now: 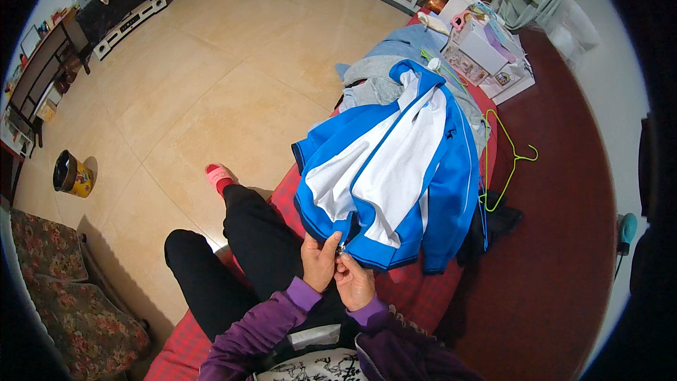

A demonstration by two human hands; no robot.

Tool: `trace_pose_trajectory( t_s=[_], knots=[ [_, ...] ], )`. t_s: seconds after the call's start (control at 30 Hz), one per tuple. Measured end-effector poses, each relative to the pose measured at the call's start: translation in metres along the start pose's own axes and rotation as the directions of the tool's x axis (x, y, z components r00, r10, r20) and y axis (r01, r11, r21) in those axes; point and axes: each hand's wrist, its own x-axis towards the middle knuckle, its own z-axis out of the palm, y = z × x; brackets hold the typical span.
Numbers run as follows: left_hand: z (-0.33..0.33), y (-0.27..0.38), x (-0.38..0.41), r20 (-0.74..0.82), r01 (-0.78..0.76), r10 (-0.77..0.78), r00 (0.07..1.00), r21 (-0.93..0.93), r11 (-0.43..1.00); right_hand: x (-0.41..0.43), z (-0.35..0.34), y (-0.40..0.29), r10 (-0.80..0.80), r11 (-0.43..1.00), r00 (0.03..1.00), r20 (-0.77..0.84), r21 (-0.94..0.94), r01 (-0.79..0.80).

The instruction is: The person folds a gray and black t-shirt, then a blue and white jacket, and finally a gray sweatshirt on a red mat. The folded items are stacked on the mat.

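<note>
A blue and white zip-up jacket [399, 169] lies spread on a red checked cover [402, 291], its collar away from me. Its front is closed for most of its length, and the hem parts at the bottom. There my left hand [318, 262] pinches the left front edge between thumb and fingers. My right hand [353, 279] grips the small metal zipper end [341, 247] at the hem, close against the left fingertips. The fingers partly hide the zipper parts, so whether the two sides are joined there is unclear.
Grey and light-blue clothes [375, 84] lie beyond the jacket, near boxes and paper bags [486, 47]. A yellow-green hanger [510, 159] rests at the right, over the dark red surface [550, 254]. A yellow bin [74, 174] and a floral chair [69, 286] stand left on the tiled floor.
</note>
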Motion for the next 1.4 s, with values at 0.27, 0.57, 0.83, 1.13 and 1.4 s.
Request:
trace_pose_trajectory(
  t_s=[0.27,0.57,0.83,1.13,1.4],
  knots=[
    [0.0,-0.002,0.002,-0.013,0.009,-0.009,1.0,-0.009,1.0,0.0,0.006,0.0,-0.035,0.999,0.999,0.014,-0.013,0.035],
    [0.001,-0.003,0.003,-0.012,-0.016,0.016,1.0,0.006,1.0,0.001,0.005,-0.001,-0.025,0.999,1.0,-0.011,-0.027,0.025],
    [-0.001,-0.003,0.002,-0.011,0.021,-0.021,1.0,-0.009,1.0,0.002,0.003,0.002,-0.046,0.997,0.999,0.007,-0.054,0.046],
    [0.002,0.0,0.003,-0.033,0.008,-0.009,0.999,-0.034,0.999,-0.002,0.01,-0.002,-0.034,0.995,0.999,-0.012,-0.099,0.033],
    [0.001,0.002,0.001,-0.026,0.048,-0.049,0.998,-0.047,0.998,0.002,0.003,0.002,-0.066,0.993,0.997,0.031,-0.093,0.069]
  ],
)
